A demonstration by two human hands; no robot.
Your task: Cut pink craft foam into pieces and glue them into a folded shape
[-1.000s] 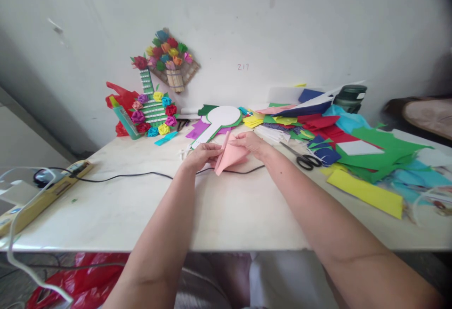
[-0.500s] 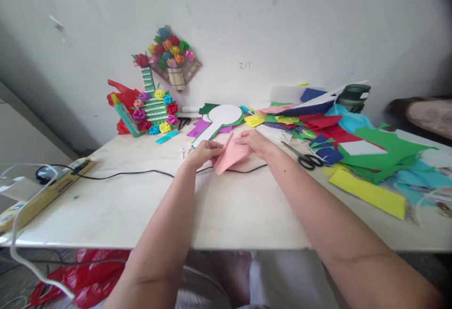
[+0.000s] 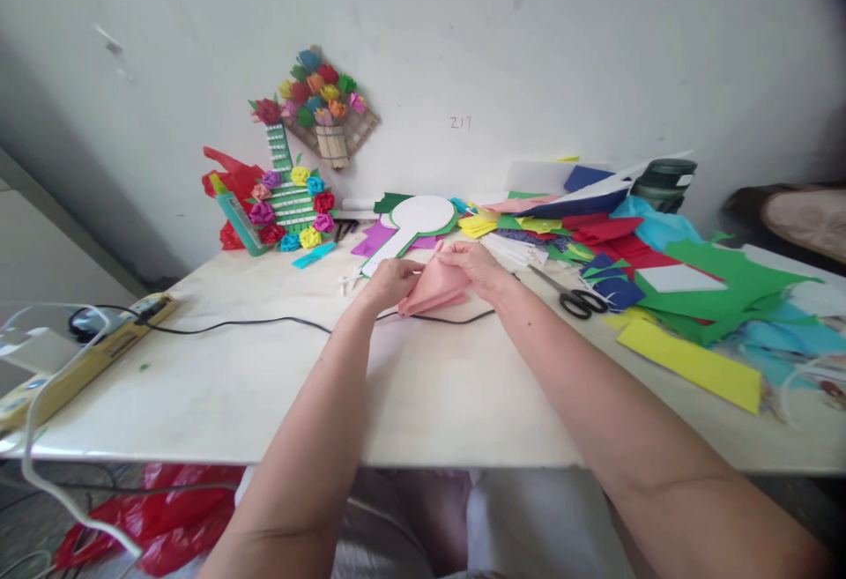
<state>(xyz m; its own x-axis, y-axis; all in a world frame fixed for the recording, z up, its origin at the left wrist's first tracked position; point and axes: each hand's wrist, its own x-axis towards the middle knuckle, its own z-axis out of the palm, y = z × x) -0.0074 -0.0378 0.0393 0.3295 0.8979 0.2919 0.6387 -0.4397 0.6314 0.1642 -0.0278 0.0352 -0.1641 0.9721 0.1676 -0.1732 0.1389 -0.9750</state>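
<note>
A folded sheet of pink paper (image 3: 433, 290) is held between my two hands, a little above the table. My left hand (image 3: 391, 282) pinches its left side, with the fingertips partly hidden. At the upper right of the sheet, my right hand (image 3: 474, 263) grips the edge between thumb and fingers. Just beyond the hands lies a round white cutout with a handle and green edging (image 3: 421, 216). Black-handled scissors (image 3: 575, 299) rest to the right of my right hand.
Coloured paper sheets (image 3: 714, 284) pile up on the right, with a yellow strip (image 3: 691, 363) in front. A black cable (image 3: 231, 323) crosses the table from a power strip (image 3: 99, 367). At the back left stand a glue bottle (image 3: 236, 218) and a paper-flower guitar (image 3: 291, 200).
The pink paper has been turned, and its lower front corner has risen and swung left. My left hand has shifted slightly. The right hand stays nearly in place.
</note>
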